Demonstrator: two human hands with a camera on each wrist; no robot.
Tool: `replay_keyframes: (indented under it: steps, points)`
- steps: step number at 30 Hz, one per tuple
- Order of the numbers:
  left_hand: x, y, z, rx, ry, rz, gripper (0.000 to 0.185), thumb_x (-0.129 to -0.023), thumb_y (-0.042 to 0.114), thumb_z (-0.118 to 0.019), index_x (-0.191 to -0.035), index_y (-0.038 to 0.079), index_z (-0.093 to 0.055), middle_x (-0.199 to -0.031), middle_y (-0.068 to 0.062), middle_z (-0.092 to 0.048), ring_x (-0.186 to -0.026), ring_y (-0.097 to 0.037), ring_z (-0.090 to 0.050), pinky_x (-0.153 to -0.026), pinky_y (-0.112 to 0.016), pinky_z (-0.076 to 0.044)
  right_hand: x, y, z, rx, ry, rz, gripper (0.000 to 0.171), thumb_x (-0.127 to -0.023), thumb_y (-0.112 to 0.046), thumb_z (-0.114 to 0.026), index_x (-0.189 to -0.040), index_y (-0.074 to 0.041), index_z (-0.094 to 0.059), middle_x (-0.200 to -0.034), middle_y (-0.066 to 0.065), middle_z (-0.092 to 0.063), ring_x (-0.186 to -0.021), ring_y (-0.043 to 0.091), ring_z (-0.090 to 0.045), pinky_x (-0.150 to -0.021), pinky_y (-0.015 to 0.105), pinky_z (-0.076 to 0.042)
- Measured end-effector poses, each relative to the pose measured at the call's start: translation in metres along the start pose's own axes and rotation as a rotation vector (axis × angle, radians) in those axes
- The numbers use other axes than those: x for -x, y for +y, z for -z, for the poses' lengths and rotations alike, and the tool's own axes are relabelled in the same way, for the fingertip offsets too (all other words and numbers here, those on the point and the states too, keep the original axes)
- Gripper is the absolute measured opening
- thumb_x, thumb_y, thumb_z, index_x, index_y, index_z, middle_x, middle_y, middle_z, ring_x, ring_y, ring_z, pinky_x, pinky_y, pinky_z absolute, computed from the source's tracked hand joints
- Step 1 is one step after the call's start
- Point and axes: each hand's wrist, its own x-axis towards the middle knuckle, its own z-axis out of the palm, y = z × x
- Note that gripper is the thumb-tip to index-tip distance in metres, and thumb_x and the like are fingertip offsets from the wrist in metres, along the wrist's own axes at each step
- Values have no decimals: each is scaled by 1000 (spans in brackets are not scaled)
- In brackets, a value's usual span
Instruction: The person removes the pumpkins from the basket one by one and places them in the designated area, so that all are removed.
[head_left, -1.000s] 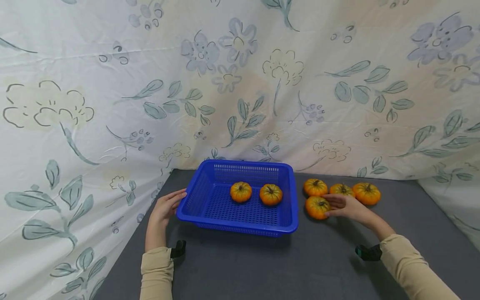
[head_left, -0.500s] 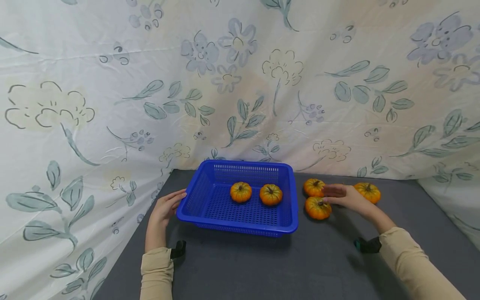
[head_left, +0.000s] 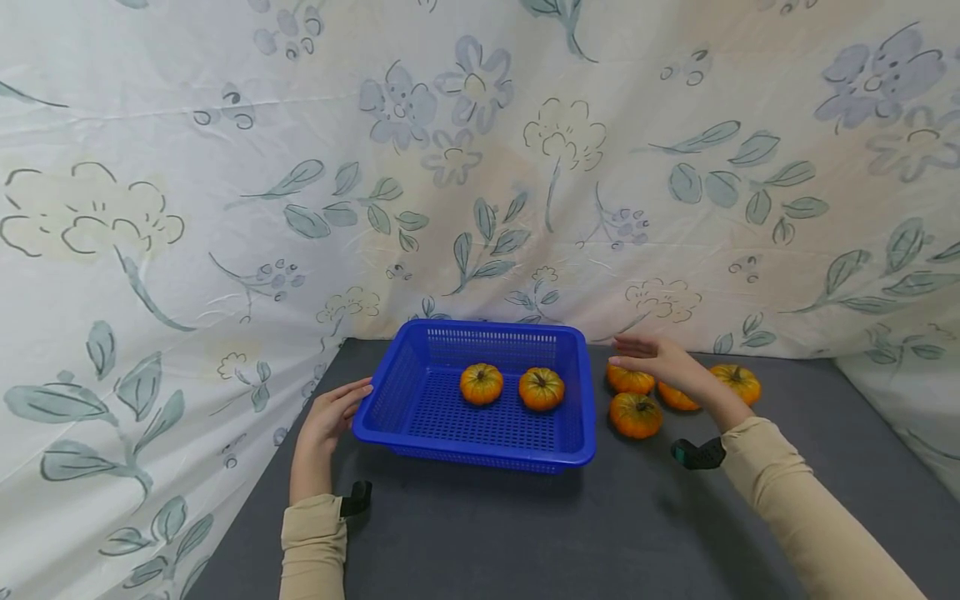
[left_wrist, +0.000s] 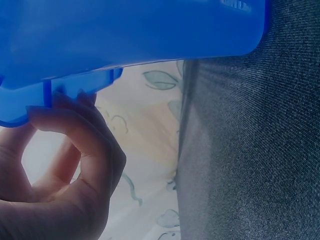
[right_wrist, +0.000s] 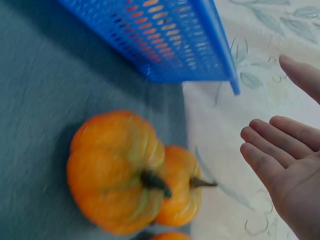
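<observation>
A blue plastic basket point(head_left: 480, 450) stands on the dark table with two small orange pumpkins, a left one point(head_left: 482, 384) and a right one point(head_left: 542, 389), inside. My left hand point(head_left: 326, 421) holds the basket's left rim; in the left wrist view its curled fingers point(left_wrist: 75, 125) meet the rim. To the right of the basket lie several more pumpkins, the front one point(head_left: 636, 416) nearest me. My right hand point(head_left: 663, 367) hovers over this group, fingers extended and thumb apart, holding nothing. It partly covers the back pumpkin point(head_left: 630, 380) and the middle one point(head_left: 677, 397).
A rightmost pumpkin point(head_left: 741, 384) lies beyond my right wrist. The dark tabletop point(head_left: 487, 533) runs in front of the basket. A floral cloth point(head_left: 480, 167) hangs behind and along the left side. Each wrist wears a black camera strap.
My right hand has left the front pumpkin and risen up and to the left over the group. My left hand, the basket and its two pumpkins have stayed put.
</observation>
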Motion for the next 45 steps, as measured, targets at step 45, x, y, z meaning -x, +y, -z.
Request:
replay_keyframes:
  steps: [45]
  points:
    - [-1, 0, 1, -5, -7, 5, 63, -89, 27, -72, -142, 3, -49, -92, 15, -69, -81, -2, -69, -72, -23, -54, -69, -64, -85, -82, -21, -88, 70, -93, -36, -65, -147, 1, -39, -147, 22, -46, -138, 37, -43, -114, 50, -34]
